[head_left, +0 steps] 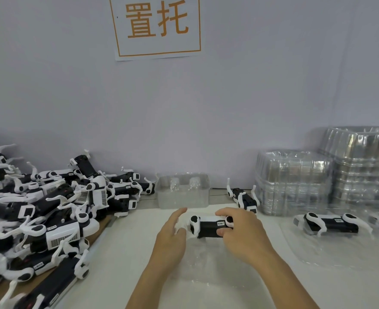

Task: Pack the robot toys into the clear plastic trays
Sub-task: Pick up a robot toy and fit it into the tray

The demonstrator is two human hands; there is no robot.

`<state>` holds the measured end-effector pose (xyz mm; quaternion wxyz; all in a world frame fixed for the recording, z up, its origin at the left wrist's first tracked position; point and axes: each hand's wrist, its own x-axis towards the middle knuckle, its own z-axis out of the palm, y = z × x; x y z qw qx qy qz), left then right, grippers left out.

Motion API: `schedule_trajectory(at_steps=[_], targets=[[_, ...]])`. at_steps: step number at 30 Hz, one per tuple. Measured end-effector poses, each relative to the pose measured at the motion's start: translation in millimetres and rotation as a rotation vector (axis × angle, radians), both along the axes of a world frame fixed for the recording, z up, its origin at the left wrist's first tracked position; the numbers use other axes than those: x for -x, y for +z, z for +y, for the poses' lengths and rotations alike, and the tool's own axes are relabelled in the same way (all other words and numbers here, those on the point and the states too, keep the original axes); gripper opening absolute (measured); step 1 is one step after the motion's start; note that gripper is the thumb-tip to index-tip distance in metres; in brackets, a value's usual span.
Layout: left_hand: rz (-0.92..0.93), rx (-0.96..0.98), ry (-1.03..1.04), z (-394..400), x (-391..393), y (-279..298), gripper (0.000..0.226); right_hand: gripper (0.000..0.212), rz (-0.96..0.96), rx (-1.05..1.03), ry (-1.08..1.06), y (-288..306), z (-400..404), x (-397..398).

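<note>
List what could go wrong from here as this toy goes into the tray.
1. The right hand grips the robot toy over a clear tray that is hard to see on the white table; its legs may miss their pockets.
2. The left hand only touches the toy's end, so it could tilt.
3. The toy pile sits close and could snag an elbow.

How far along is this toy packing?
Early. One black-and-white robot toy already lies in a clear plastic tray at right. Both hands, left hand and right hand, settle another toy into the front tray. A large heap of toys waits.
</note>
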<state>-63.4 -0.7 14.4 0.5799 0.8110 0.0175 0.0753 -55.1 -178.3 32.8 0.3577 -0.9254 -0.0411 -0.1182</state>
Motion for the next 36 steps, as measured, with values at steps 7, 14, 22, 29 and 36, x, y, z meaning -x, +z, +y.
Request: schedule_trajectory(at_steps=[7,14,22,29,36], targets=[[-0.036,0.001,0.039,1.2,-5.7,-1.7,0.053,0.042,-0.035,0.021,-0.019,0.0,1.8,-1.6],[-0.066,-0.044,0.025,-3.0,-1.9,-0.4,0.045,0.04,-0.03,0.097,-0.049,-7.4,11.6,-4.7],[-0.133,-0.099,0.031,-4.7,-4.5,-5.9,0.03,0.041,-0.021,-0.038,-0.056,-10.0,7.4,-9.3],[-0.178,-0.175,0.019,-3.6,-6.7,-7.4,0.029,0.036,-0.034,-0.045,-0.1,-8.9,3.1,-8.1],[-0.126,-0.3,0.011,-5.2,-3.4,-9.7,0.021,0.027,-0.016,0.036,-0.087,-8.4,7.8,-5.5]])
